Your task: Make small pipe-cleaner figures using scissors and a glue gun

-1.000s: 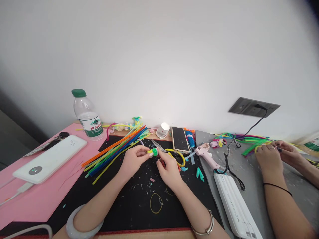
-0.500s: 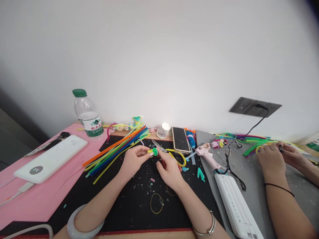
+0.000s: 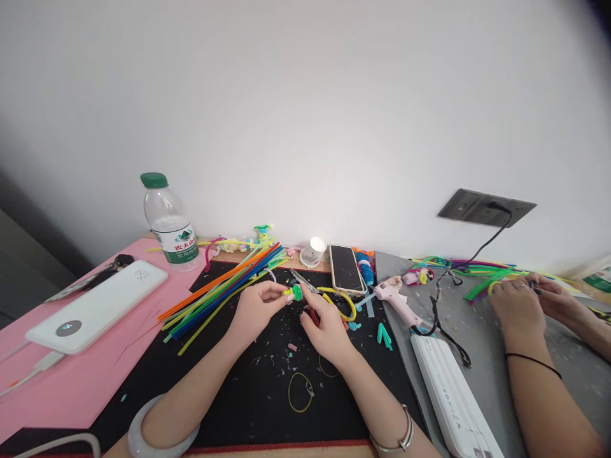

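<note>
Between my hands is a small green and yellow pipe-cleaner piece (image 3: 296,292), held just above the black mat. The fingertips of my left hand (image 3: 254,313) pinch its yellow end. My right hand (image 3: 328,329) is closed at the green end, with the index fingertip against it. Pliers or scissors with a metal head (image 3: 303,281) and red handles lie behind and partly under my right hand, which hides much of them. A bent yellow pipe cleaner (image 3: 352,305) curves just beyond that hand. Left of my left hand is a bundle of colored pipe cleaners (image 3: 217,299).
Along the wall stand a water bottle (image 3: 172,222) and a paper cup (image 3: 313,254), with a phone (image 3: 347,270) lying beside them. A pink glue gun (image 3: 398,301) and white power banks (image 3: 100,305) flank the mat (image 3: 258,394). A co-worker's hands (image 3: 520,305) work at right.
Both hands keep hold of the small piece and have barely shifted. The view has tilted very slightly. The co-worker's hands have moved a little to the left.
</note>
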{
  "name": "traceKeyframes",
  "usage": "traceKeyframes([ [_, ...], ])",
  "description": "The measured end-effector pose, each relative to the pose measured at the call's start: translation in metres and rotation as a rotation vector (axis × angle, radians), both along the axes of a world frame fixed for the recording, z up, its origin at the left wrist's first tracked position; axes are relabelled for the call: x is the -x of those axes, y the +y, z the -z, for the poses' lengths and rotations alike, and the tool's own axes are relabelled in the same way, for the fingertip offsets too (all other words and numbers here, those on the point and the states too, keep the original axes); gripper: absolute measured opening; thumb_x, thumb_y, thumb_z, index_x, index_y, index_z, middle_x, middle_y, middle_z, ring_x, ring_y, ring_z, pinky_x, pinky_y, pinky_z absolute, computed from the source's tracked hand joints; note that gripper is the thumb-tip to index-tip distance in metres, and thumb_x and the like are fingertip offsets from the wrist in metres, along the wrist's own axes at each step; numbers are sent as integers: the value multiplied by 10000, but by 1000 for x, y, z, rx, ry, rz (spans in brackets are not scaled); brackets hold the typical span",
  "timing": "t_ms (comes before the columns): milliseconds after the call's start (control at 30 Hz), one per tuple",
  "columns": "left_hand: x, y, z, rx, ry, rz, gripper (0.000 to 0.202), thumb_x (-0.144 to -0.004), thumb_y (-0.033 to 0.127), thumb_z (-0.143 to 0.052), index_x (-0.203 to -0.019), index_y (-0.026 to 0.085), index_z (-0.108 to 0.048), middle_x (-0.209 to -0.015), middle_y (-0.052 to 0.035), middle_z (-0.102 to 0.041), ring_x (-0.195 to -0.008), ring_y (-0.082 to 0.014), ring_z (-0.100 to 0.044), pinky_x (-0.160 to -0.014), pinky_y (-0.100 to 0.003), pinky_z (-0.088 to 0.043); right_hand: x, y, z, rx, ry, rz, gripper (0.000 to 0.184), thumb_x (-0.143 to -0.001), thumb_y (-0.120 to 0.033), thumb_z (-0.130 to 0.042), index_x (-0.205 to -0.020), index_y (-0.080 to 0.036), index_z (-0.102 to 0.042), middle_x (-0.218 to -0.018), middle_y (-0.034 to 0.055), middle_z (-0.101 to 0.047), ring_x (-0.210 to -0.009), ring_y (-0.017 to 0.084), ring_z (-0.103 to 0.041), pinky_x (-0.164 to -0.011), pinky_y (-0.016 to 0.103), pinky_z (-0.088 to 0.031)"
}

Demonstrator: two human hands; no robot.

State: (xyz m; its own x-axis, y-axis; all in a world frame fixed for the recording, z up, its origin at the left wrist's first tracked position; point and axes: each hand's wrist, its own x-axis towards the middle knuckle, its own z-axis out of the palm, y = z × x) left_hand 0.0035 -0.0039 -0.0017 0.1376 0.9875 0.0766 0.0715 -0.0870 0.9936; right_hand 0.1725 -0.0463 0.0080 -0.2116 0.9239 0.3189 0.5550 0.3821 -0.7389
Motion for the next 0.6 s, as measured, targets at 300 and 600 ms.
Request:
traceKeyframes([
  [300,0,2,3,-19,0,1,220,-671,332,-742,-817,174,-695,-842,-75,-754,-823,-246,-714,-779,-350,-574,-2,5,5,14,122,43,554,-774,-121,-469,-1312,-221,-556,-1064,71,-676,-838,189,-609,-796,345,-492],
  [600,1,1,-4,5,-32,-48,240,-635,353,-769,-777,176,-692,-791,-77,-752,-795,-273,-715,-778,-397,-580,-17,14,4,189,695,202,331,-793,-247,-540,-1098,-182,-651,-1007,73,-688,-788,162,-589,-718,295,-480],
])
